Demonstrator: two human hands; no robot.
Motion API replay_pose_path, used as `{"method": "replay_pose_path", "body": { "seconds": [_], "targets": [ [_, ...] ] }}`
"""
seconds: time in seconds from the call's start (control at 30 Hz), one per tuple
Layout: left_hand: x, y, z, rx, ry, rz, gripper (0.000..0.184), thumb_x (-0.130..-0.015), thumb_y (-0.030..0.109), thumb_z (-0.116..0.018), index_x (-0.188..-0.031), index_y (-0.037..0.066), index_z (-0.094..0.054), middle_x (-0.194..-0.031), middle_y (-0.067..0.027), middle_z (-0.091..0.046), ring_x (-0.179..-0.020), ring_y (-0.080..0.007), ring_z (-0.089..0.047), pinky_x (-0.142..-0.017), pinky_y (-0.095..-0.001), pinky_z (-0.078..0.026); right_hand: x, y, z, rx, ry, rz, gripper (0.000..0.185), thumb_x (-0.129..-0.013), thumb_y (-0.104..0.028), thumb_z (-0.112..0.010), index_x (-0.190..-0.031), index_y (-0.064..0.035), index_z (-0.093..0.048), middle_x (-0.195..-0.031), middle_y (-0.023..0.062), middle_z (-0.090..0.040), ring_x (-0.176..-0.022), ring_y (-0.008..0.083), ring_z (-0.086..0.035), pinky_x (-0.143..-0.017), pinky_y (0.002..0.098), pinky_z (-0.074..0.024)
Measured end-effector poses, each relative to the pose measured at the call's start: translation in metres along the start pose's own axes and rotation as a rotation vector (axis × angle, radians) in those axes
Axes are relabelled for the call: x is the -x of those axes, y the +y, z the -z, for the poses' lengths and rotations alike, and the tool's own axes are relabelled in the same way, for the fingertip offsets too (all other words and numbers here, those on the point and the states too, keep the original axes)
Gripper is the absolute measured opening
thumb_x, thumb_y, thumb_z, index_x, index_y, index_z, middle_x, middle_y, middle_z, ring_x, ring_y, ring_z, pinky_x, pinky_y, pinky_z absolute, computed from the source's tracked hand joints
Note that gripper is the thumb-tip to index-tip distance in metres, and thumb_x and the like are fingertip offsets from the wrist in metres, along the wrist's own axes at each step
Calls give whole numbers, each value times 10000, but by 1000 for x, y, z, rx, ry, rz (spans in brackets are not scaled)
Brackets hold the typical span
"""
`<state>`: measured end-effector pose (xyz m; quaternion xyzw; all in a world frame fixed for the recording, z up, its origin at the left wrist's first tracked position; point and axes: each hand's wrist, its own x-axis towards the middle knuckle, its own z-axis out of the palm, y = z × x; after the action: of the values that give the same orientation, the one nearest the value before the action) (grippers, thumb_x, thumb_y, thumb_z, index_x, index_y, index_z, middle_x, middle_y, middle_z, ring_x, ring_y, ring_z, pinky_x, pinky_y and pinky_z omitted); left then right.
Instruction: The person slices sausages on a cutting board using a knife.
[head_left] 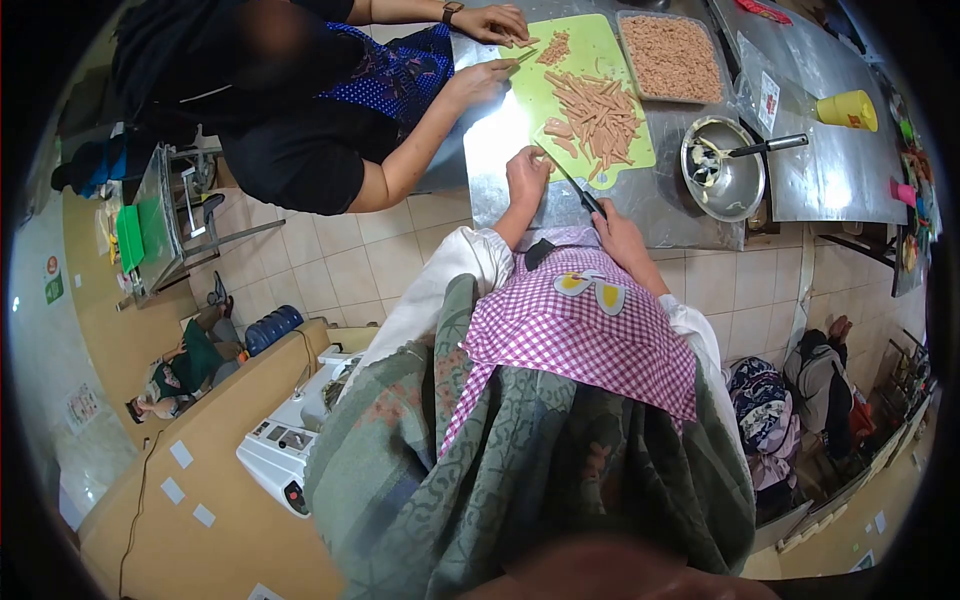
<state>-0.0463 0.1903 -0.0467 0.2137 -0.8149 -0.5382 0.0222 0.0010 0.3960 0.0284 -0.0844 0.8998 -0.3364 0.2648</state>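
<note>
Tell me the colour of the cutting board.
The cutting board is light yellow-green, as the head view shows.

Metal table (487, 165), green board (592, 38), tub (683, 101), bowl (738, 200)

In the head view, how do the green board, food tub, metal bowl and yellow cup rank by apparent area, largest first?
1. Green board
2. Food tub and metal bowl: fairly close, so left unranked
3. Yellow cup

The sleeves (470, 258) are white, the apron (590, 342) pink-checked
</note>
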Motion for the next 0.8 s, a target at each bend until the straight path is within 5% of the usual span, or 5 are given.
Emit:
{"method": "replay_pose_path", "body": {
  "seconds": [0.27, 0.8],
  "targets": [
    [-5, 0, -5, 219, -24, 204, 77, -734, -67, -658, -805, -52, -632, -615, -96, -617, -485, -126, -586, -421, -230, -463, -2, -1, -5, -6, 79, -17, 268, -911, -224, -477, -1086, -29, -422, -826, 286, -610, -761, 461, -588, -671, 524, -447],
    [-1, 19, 12, -128, -63, 59, 65, -707, 47, -702, -737, -10, -703, -621, -92, -653, -527, -124, -595, -533, -261, -484, -2, 4, -11, 206, 56, 17, 249, -945, -286, -438, -1022, -49, -431, -730, 257, -608, -674, 452, -586, -573, 531, -448]
  ]
}}
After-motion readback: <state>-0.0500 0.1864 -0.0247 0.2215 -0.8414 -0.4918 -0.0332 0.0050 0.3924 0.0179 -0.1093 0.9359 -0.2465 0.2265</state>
